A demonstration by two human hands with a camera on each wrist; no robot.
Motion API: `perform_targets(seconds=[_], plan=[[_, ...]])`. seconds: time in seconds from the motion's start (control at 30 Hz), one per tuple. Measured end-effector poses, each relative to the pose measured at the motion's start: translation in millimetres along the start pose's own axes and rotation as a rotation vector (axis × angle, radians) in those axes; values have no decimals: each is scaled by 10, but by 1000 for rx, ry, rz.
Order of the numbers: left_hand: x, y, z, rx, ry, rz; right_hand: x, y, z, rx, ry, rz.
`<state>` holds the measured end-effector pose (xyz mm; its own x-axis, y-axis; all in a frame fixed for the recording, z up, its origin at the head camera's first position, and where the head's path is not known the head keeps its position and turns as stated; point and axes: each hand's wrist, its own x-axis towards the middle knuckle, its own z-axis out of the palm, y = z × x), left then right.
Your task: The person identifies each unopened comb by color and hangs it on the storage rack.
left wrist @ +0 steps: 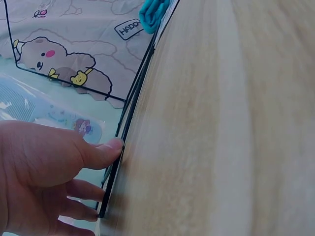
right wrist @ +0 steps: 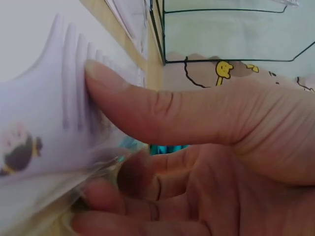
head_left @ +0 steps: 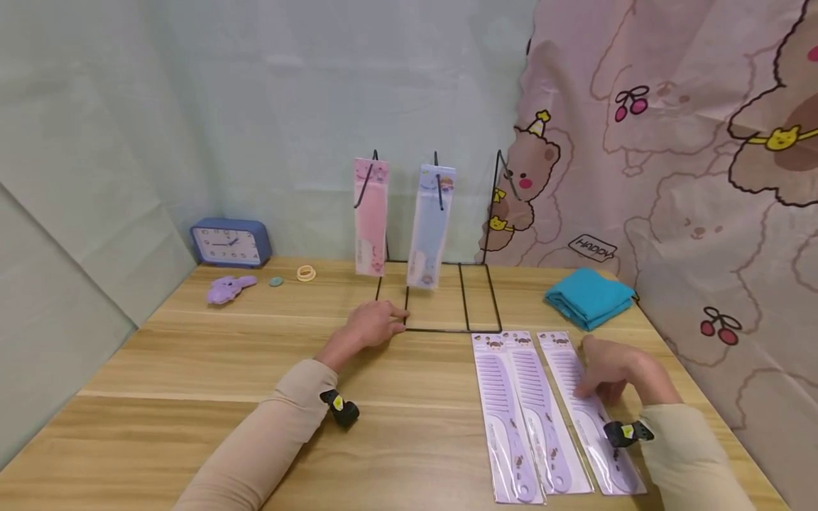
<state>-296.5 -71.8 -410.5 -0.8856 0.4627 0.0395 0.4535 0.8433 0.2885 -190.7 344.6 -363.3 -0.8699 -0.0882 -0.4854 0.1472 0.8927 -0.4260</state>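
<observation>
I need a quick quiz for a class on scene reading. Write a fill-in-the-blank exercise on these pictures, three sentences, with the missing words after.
1. The right hand pinches the rightmost of the ___ purple packaged combs lying on the table.
2. The left hand rests on the base of the black wire ___, which stands on the table.
3. Next to the pink packaged comb hangs a ___ one.

Missing words: three; rack; blue
</observation>
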Motion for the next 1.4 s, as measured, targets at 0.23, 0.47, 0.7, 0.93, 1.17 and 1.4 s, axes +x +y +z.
perform_targets(seconds=[0.23,0.47,0.7,0.93,1.17,1.4], plan=[[-3,-9,1,-6,3,-7,-33,97,-88,83,-41,-35],[-4,-5,-18,-20,-7,-16,-167,62,-225,164,-47,-127],[-13,-20,-33,-26,-8,-17,-354,-76,-428,284,90,-273],[-12,-18,-31,-31,-8,-4,-549,-402,-488,366,464,-480],[-5,-18,-32,-16,-20,-21,-553,-744,-337,485,874,-714],[-4,-2,-32,-15,-26,-27,-530,-896,-257,584,588,-960]])
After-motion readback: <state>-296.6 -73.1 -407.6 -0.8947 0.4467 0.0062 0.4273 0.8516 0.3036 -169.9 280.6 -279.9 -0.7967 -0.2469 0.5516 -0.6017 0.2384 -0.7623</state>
